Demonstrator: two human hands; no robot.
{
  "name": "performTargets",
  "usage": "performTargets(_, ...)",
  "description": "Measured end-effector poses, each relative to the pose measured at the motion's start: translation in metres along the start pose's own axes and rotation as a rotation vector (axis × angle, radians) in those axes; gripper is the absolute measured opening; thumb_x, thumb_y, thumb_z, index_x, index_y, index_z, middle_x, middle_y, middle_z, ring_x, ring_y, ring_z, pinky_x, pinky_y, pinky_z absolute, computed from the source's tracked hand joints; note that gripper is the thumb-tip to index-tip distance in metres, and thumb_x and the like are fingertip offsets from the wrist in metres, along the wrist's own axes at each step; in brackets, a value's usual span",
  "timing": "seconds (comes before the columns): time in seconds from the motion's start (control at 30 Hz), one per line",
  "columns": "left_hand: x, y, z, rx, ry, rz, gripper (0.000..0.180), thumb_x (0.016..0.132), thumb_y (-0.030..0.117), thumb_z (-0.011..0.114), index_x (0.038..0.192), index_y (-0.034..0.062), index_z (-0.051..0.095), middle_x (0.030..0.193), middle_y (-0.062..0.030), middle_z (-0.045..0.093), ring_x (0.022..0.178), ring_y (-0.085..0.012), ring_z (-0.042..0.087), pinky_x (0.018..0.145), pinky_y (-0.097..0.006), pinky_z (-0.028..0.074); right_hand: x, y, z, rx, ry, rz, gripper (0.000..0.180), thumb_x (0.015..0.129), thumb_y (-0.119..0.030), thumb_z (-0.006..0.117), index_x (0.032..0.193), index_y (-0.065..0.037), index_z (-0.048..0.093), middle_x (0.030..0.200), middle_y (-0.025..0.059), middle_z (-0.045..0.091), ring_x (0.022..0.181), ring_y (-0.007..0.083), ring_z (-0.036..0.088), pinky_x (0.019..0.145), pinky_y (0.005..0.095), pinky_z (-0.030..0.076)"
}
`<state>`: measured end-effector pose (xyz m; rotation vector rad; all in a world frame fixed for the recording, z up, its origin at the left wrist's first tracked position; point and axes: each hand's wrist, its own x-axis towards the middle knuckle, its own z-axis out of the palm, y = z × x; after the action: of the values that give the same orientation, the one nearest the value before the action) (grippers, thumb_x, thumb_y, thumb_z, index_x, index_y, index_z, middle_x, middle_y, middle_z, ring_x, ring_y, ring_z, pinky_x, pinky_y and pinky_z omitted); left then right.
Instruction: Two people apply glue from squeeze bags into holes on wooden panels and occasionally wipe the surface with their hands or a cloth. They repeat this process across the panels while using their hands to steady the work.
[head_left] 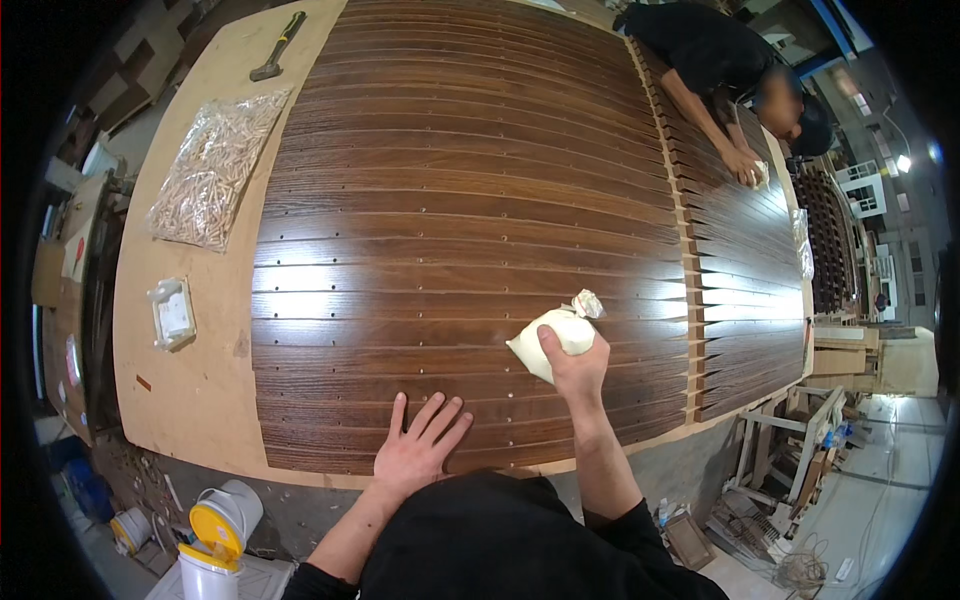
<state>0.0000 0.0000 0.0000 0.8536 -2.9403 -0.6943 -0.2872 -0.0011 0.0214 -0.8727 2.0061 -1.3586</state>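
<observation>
My right hand [578,368] has its grip pressed together around a soft white bag [552,338], pinching its near end; the bulk of the bag bulges out to the left and far side of my fingers, its knotted top pointing far-right, resting on the dark wooden slats [450,200]. My left hand [415,450] lies flat on the near slats, fingers spread, holding nothing, just near and left of the bag.

The slats lie side by side in rows across a pale plywood worktop [200,380], small dowel holes dotted along them. On the bare left strip sit a clear bag of wooden dowels [215,165], a small square packet [173,314] and, far off, a hammer [278,46]. At the far right another person [720,60] leans over the slats with a cloth. White buckets with a yellow lid [218,528] stand on the floor, near left.
</observation>
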Motion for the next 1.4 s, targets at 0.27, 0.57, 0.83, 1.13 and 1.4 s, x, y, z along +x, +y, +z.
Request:
performTargets(0.27,0.004,0.001,0.001,-0.026,0.037,0.000,0.090,0.070,0.045,0.084,0.151,0.0216,0.053,0.160,-0.0021,0.047,0.153,-0.0240,0.037,0.125,-0.069,0.017,0.016,-0.015,-0.011,0.161,0.077,-0.009,0.029,0.090,-0.011,0.082,0.112,0.005,0.072,0.101,0.0078,0.076,0.091,0.0145,0.071,0.082,0.0307,0.057)
performTargets(0.57,0.000,-0.002,0.000,0.055,0.041,0.025,0.084,0.074,0.043,0.080,0.150,0.0211,0.054,0.159,-0.0027,0.048,0.152,-0.0243,0.038,0.125,-0.069,0.018,0.037,-0.012,0.008,0.131,0.030,-0.033,0.026,0.090,-0.011,0.083,0.108,0.004,0.074,0.100,0.0078,0.077,0.090,0.0139,0.071,0.083,0.0310,0.058)
performTargets(0.83,0.000,-0.003,0.003,0.093,0.059,0.041,0.082,0.075,0.041,0.078,0.150,0.0208,0.054,0.159,-0.0029,0.048,0.152,-0.0242,0.038,0.124,-0.069,0.020,0.039,-0.013,0.014,0.058,0.010,-0.017,0.027,0.088,-0.012,0.084,0.108,0.003,0.074,0.099,0.0080,0.078,0.090,0.0142,0.072,0.083,0.0310,0.059)
performTargets(1.13,0.001,-0.004,0.001,0.099,0.038,0.039,0.076,0.077,0.037,0.076,0.149,0.0230,0.056,0.158,-0.0017,0.049,0.151,-0.0230,0.040,0.124,-0.068,0.021,0.045,-0.021,0.003,0.165,0.102,0.005,0.026,0.090,-0.011,0.082,0.110,0.003,0.073,0.102,0.0074,0.076,0.090,0.0149,0.071,0.083,0.0314,0.058)
performTargets(1.4,-0.001,-0.004,0.002,0.099,0.058,0.037,0.071,0.079,0.037,0.074,0.147,0.0226,0.058,0.156,-0.0015,0.051,0.150,-0.0230,0.042,0.124,-0.068,0.022,0.069,-0.025,0.016,0.139,0.059,-0.030,0.026,0.092,-0.012,0.081,0.111,0.003,0.073,0.101,0.0068,0.076,0.091,0.0135,0.070,0.083,0.0316,0.057)
